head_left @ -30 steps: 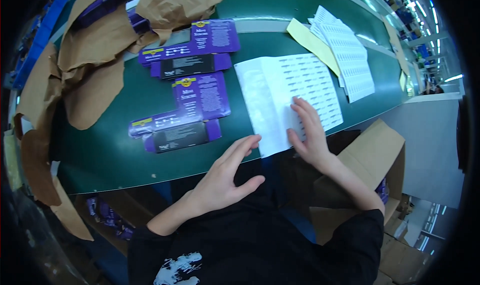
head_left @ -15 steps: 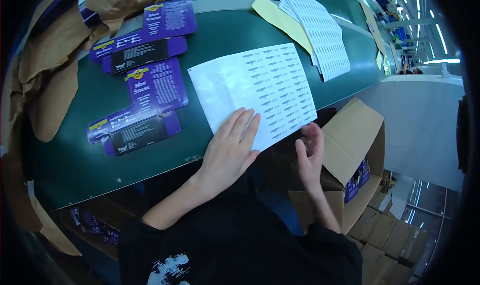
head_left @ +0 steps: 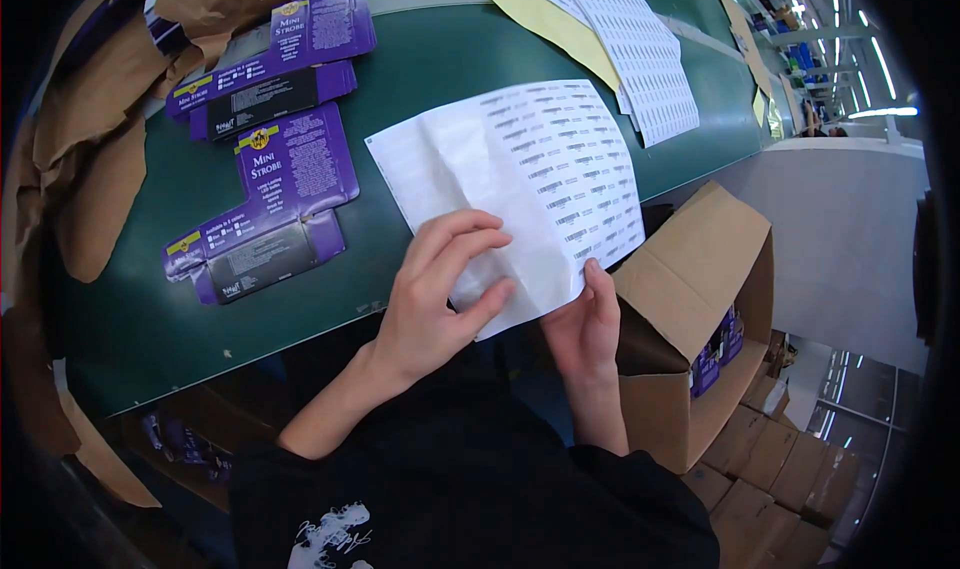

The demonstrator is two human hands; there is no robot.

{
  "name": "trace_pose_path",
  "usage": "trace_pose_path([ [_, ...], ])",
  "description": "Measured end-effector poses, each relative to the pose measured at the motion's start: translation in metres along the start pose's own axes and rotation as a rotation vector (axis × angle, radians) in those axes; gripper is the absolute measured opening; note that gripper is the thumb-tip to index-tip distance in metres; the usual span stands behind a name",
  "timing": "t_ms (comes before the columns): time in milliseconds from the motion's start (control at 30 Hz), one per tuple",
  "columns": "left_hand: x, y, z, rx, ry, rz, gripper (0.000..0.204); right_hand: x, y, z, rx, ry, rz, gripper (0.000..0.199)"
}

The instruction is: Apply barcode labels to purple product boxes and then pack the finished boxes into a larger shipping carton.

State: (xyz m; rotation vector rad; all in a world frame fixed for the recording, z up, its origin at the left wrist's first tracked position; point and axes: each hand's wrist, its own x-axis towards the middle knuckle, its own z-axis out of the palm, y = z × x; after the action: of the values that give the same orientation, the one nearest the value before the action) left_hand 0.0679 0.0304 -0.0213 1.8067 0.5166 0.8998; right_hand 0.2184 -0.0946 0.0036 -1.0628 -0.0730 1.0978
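Observation:
A white sheet of barcode labels (head_left: pixel 575 159) lies partly over the table's front edge, its left part bare and creased. My right hand (head_left: pixel 588 319) grips the sheet's near right corner, thumb on top and fingers underneath. Over the bare left part, my left hand (head_left: pixel 440 279) has its fingers bent and apart, with nothing visible between them. Left of the sheet lie flat purple-and-black cartons: a single carton (head_left: pixel 300 169) in front and a small stack (head_left: pixel 325 29) behind it.
More label sheets (head_left: pixel 640 69) lie at the back beside a yellow sheet (head_left: pixel 555 24). Crumpled brown paper (head_left: pixel 100 169) covers the table's left end. An open cardboard box (head_left: pixel 690 269) with purple cartons inside stands right of the green table (head_left: pixel 250 354); stacked boxes (head_left: pixel 770 459) are beyond it.
My right hand has moved left and taken hold of the sheet's corner. The sheet has bent and shifted slightly nearer. My left hand has lifted from lying flat, its fingers now curled.

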Motion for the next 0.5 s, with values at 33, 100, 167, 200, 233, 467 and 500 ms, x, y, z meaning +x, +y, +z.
trace_pose_path([
  [33,0.001,0.004,-0.001,0.036,0.063,-0.023,0.036,-0.004,0.002,0.010,0.022,-0.029,-0.016,0.061],
  [100,0.000,0.009,-0.002,-0.094,0.042,-0.121,0.035,-0.004,0.006,0.024,0.041,-0.067,-0.032,0.062],
  [167,-0.001,0.014,-0.005,-0.351,-0.020,-0.317,0.032,-0.002,0.009,0.033,-0.050,-0.206,-0.178,0.058],
  [200,0.001,0.016,-0.008,-0.348,-0.011,-0.316,0.032,-0.001,0.010,0.036,-0.092,-0.276,-0.251,0.056],
  [233,0.001,0.018,-0.013,-0.491,0.025,-0.327,0.030,0.000,0.012,0.038,-0.091,-0.283,-0.245,0.056],
  [467,-0.006,0.020,-0.027,-0.870,0.140,-0.388,0.026,0.006,0.021,0.053,-0.614,-0.165,-0.405,0.034],
  [500,-0.007,0.017,-0.027,-0.905,0.150,-0.386,0.026,0.008,0.022,0.055,-0.615,-0.170,-0.400,0.034],
])
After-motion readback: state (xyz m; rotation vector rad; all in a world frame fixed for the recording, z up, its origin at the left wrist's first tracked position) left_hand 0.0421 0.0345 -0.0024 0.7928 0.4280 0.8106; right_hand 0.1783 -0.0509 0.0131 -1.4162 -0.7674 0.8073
